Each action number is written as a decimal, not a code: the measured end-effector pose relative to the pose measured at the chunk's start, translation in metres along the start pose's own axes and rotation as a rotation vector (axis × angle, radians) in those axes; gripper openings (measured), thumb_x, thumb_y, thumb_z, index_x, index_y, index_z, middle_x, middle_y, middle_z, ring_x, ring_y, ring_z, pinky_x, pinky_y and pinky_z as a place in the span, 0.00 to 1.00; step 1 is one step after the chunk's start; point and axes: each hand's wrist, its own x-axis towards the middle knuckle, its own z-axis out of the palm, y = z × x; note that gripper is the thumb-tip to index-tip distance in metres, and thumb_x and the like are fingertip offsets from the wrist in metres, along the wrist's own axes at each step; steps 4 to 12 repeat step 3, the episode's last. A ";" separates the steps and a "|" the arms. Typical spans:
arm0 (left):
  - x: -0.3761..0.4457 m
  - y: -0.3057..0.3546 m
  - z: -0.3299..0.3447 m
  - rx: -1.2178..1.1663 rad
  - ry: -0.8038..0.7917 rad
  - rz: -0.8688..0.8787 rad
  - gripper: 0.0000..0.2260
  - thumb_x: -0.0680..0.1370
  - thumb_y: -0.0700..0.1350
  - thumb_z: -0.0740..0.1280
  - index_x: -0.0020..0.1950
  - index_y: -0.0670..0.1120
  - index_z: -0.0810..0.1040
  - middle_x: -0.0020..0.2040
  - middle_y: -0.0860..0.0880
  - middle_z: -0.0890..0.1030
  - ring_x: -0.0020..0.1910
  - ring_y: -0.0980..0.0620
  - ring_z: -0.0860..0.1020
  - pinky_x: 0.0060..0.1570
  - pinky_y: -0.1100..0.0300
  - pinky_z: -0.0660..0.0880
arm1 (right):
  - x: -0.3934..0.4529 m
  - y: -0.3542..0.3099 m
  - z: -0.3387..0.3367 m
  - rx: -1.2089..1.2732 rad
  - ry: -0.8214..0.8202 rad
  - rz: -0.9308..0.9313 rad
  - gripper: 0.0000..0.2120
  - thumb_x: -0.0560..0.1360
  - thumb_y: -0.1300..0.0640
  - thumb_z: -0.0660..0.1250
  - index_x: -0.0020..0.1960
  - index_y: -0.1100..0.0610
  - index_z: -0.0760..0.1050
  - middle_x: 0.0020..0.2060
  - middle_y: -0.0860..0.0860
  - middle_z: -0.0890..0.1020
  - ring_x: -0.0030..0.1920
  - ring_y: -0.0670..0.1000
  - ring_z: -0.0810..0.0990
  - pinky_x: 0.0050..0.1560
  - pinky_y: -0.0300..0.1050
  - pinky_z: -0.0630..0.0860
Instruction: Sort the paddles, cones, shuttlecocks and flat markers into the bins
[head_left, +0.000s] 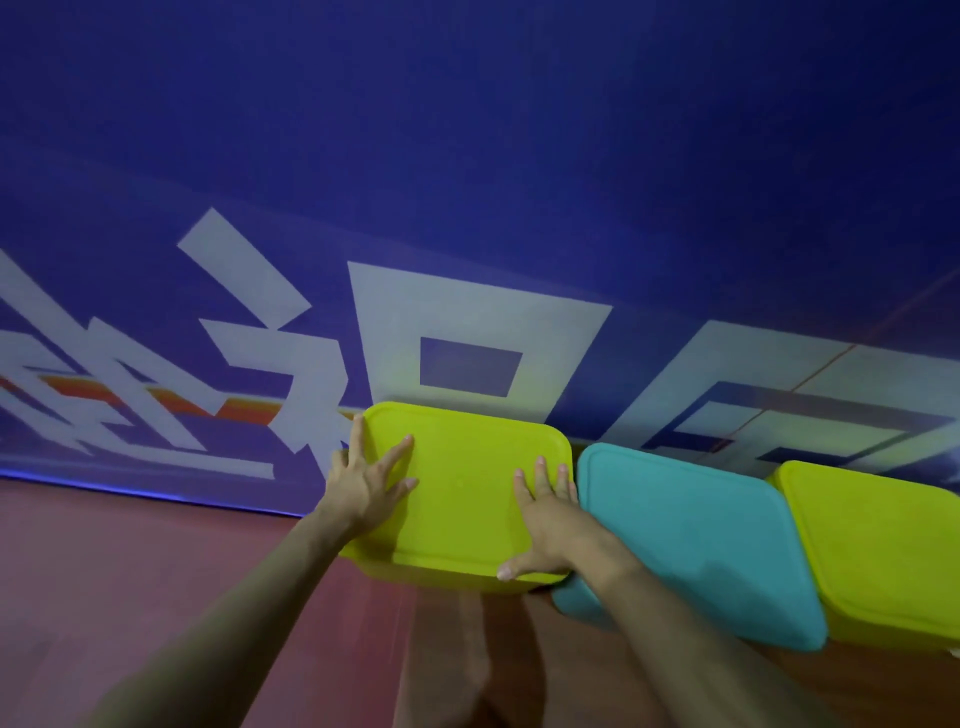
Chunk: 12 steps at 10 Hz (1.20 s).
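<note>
Three lidded bins stand in a row on the floor against a blue wall. The nearest is a lime-green bin (462, 493) with its lid on. My left hand (363, 483) lies flat on the lid's left edge, fingers spread. My right hand (545, 525) rests flat on the lid's right side, thumb at the front corner. To its right sit a teal bin (691, 540) and another lime-green bin (883, 551), both lidded. No paddles, cones, shuttlecocks or flat markers are in view.
A blue banner wall (467, 182) with large pale characters rises right behind the bins. Reddish-brown floor (156, 561) stretches to the left and in front. My shadow falls on the floor between my forearms.
</note>
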 end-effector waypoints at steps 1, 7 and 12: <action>-0.013 0.009 -0.010 0.064 -0.081 -0.062 0.27 0.79 0.68 0.55 0.76 0.72 0.49 0.79 0.42 0.33 0.76 0.31 0.50 0.72 0.39 0.58 | -0.001 0.000 -0.006 -0.021 -0.019 0.014 0.65 0.65 0.30 0.72 0.79 0.55 0.31 0.76 0.62 0.30 0.75 0.70 0.32 0.76 0.62 0.39; -0.060 0.035 -0.031 0.095 -0.041 0.015 0.24 0.81 0.63 0.58 0.76 0.69 0.57 0.81 0.49 0.54 0.78 0.38 0.49 0.72 0.38 0.54 | -0.018 0.035 -0.029 -0.049 0.145 -0.131 0.33 0.76 0.36 0.63 0.73 0.56 0.67 0.70 0.60 0.71 0.68 0.61 0.71 0.67 0.55 0.71; -0.060 0.035 -0.031 0.095 -0.041 0.015 0.24 0.81 0.63 0.58 0.76 0.69 0.57 0.81 0.49 0.54 0.78 0.38 0.49 0.72 0.38 0.54 | -0.018 0.035 -0.029 -0.049 0.145 -0.131 0.33 0.76 0.36 0.63 0.73 0.56 0.67 0.70 0.60 0.71 0.68 0.61 0.71 0.67 0.55 0.71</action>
